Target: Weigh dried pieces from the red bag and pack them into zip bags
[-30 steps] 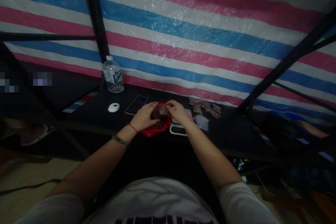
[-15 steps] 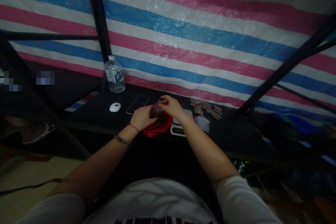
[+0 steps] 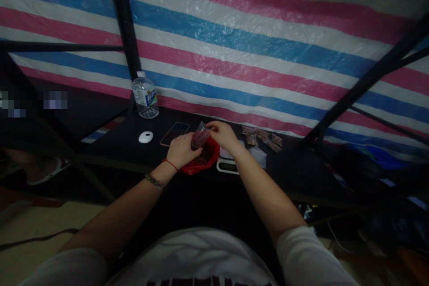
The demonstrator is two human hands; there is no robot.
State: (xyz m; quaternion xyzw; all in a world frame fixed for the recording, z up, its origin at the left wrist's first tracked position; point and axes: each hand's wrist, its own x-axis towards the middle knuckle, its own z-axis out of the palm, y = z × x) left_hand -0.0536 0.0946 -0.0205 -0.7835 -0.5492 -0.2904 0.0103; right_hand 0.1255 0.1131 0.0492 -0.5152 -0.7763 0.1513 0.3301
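A small clear plastic bag (image 3: 200, 136) is held up over a red bowl-like container (image 3: 192, 170) with brown bits inside. My left hand (image 3: 182, 150) grips the bag's left side, thumb in front. On its right edge, the fingers of my right hand (image 3: 221, 134) pinch the plastic. Just right of the container lies a white digital scale (image 3: 228, 166), partly behind my right forearm. Beyond it are a flat clear bag (image 3: 258, 157) and several small filled bags (image 3: 261, 135) of brown bits.
On the black table (image 3: 114, 152) stand a large plastic bottle (image 3: 146, 97), a white rounded gadget (image 3: 145, 137) and a phone (image 3: 174, 134). Black metal posts (image 3: 125, 31) frame a striped plastic sheet (image 3: 234, 44) behind. At far left, part of a person's foot (image 3: 47, 174) shows.
The clear bag now stands taller and more visible between my hands, its top raised above my fingers. Both hands have shifted only slightly.
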